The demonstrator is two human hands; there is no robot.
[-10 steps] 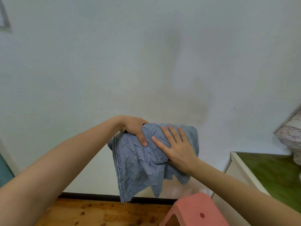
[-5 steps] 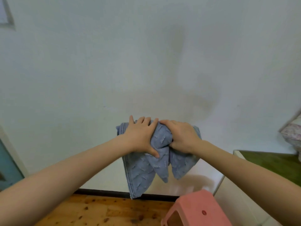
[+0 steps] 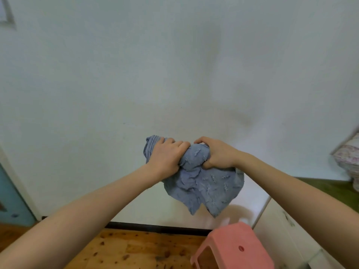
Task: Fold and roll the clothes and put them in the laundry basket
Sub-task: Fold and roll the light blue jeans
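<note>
A blue-grey patterned garment [image 3: 206, 183] is held up in the air in front of a pale wall. My left hand [image 3: 165, 158] grips its bunched upper left part, fingers curled into the cloth. My right hand [image 3: 217, 154] grips the bunched top just to the right, thumb and fingers wrapped round the fabric. The two hands almost touch. The loose lower part of the garment hangs down below and to the right of my hands. No laundry basket is in view.
A pink plastic stool [image 3: 233, 247] stands on the wooden floor [image 3: 124, 249] below the garment. A white cabinet with a green top [image 3: 330, 187] is at the right, with a floral fabric item [image 3: 347, 158] on it. A blue door edge [image 3: 11, 200] is at the left.
The garment has been gathered into a tighter bunch between my hands. Its hanging part has shortened and shifted right. My right hand went from lying flat on the cloth to gripping it.
</note>
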